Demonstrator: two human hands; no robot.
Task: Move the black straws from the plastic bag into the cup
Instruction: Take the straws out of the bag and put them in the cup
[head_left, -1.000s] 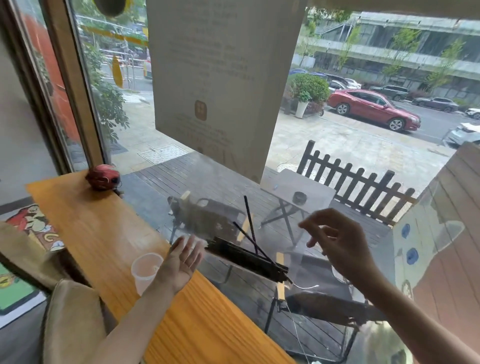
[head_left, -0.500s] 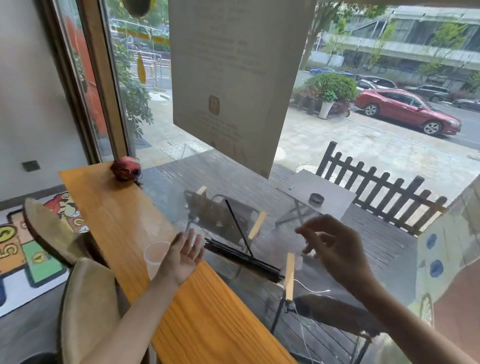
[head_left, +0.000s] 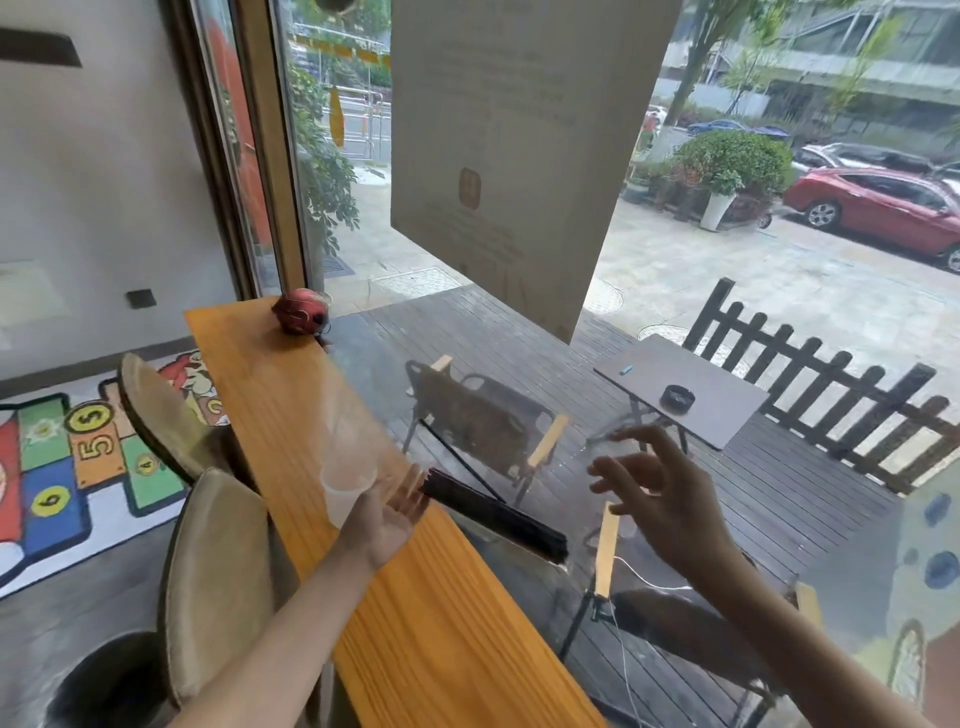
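Both hands spread, gripping nothing: left (head_left: 390, 512) by straws (head_left: 493, 514), right (head_left: 660, 499) apart. Pinch few, tip upright into cup (head_left: 347, 480) at counter's (head_left: 441, 623) window edge.

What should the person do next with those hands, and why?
Probably bring the right hand back to the straws and pinch one. That hand is open, fingers spread, holding nothing. The left hand props the bundle's end beside the cup, which looks empty, so none seem moved yet.
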